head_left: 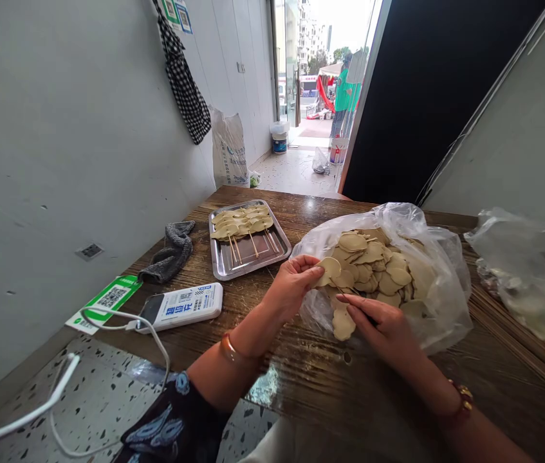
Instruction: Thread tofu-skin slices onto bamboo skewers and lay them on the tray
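Head view: hands [295, 283] at beige slices [331, 267]; power bank [190, 305] reads "超级充".

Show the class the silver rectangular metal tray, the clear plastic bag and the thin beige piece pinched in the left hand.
Silver rectangular metal tray [222, 254]: head view, bare floor, left side.
Clear plastic bag [450, 292]: head view, its right wall.
Thin beige piece [332, 266]: head view, its exposed face.

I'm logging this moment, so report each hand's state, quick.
Left hand: closed, pinching a round beige slice.
Right hand: fingers bent, tips at a scalloped beige piece; whether it grips anything cannot be told.
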The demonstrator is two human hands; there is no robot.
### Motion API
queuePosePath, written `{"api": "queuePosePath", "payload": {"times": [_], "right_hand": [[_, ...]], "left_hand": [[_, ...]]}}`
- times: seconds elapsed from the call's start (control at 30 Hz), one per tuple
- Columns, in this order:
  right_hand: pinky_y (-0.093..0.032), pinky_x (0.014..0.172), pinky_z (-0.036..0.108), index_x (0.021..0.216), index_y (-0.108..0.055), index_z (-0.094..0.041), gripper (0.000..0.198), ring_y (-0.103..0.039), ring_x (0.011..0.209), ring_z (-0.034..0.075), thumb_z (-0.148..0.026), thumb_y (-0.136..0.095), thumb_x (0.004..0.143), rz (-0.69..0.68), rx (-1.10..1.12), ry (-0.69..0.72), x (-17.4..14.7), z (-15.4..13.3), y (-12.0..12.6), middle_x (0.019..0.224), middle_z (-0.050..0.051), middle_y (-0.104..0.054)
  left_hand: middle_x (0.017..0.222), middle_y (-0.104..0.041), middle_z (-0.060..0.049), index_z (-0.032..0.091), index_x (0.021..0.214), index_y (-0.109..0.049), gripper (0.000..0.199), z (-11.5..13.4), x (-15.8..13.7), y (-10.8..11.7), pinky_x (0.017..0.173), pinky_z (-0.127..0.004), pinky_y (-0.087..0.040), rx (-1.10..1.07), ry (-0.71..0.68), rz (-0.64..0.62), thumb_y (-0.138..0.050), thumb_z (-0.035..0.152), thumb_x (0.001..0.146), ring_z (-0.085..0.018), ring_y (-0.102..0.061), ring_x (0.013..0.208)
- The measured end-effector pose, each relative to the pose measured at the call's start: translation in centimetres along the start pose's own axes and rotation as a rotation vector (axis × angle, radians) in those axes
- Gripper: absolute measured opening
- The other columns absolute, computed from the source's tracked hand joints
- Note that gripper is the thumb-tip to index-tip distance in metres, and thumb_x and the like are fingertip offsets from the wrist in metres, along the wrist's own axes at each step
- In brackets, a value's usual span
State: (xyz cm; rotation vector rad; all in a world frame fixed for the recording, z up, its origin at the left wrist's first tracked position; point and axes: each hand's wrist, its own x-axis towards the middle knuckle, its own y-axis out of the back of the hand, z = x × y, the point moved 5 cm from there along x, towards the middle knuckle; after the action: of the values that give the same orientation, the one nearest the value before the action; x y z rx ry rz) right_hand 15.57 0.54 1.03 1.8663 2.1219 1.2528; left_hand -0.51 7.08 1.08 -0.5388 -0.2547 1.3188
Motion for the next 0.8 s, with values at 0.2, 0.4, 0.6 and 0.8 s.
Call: {"api": "queuePosePath", "payload": {"times": [0.2, 0.4, 0.6, 0.8], "right_hand": [[-0.057, 0.086, 0.033, 0.110, -0.070, -0.021, 0.027, -0.071, 0.097, 0.021, -0.025, -0.051, 0.093, 0.019, -0.003, 0.012, -0.12, 0.19, -0.06, 0.108, 0.007, -0.074], [-0.056, 0.084, 0.030, 0.106, -0.071, -0.019, 0.024, -0.071, 0.094, 0.020, -0.025, -0.051, 0.093, 0.041, -0.018, -0.006, -0.13, 0.10, 0.08, 0.103, 0.007, -0.075], [-0.056, 0.081, 0.029, 0.101, -0.071, -0.018, 0.024, -0.071, 0.089, 0.020, -0.027, -0.051, 0.093, 0.040, -0.015, -0.050, -0.10, 0.47, -0.01, 0.099, 0.006, -0.076], [-0.054, 0.077, 0.028, 0.099, -0.071, -0.019, 0.023, -0.071, 0.086, 0.019, -0.028, -0.050, 0.093, 0.006, 0.015, -0.103, 0.00, 0.54, -0.16, 0.098, 0.005, -0.076]], "left_hand": [[0.061, -0.062, 0.002, 0.012, 0.075, -0.062, 0.035, 0.01, -0.13, -0.25, 0.053, -0.018, -0.040, 0.020, -0.023, -0.008, -0.085, 0.028, 0.055, -0.005, -0.052, 0.052], [0.063, -0.062, 0.002, 0.012, 0.077, -0.063, 0.034, 0.21, -0.36, -0.40, 0.055, -0.019, -0.040, 0.041, -0.035, -0.027, -0.084, 0.027, 0.056, -0.006, -0.052, 0.054], [0.068, -0.062, 0.000, 0.012, 0.078, -0.064, 0.031, 0.27, -0.47, -0.55, 0.059, -0.019, -0.040, 0.160, -0.103, -0.022, -0.082, 0.027, 0.058, -0.007, -0.053, 0.060], [0.069, -0.061, 0.001, 0.012, 0.081, -0.063, 0.026, 0.60, -0.64, -0.81, 0.060, -0.020, -0.039, 0.334, -0.188, -0.001, -0.076, 0.025, 0.064, -0.008, -0.052, 0.062]]}}
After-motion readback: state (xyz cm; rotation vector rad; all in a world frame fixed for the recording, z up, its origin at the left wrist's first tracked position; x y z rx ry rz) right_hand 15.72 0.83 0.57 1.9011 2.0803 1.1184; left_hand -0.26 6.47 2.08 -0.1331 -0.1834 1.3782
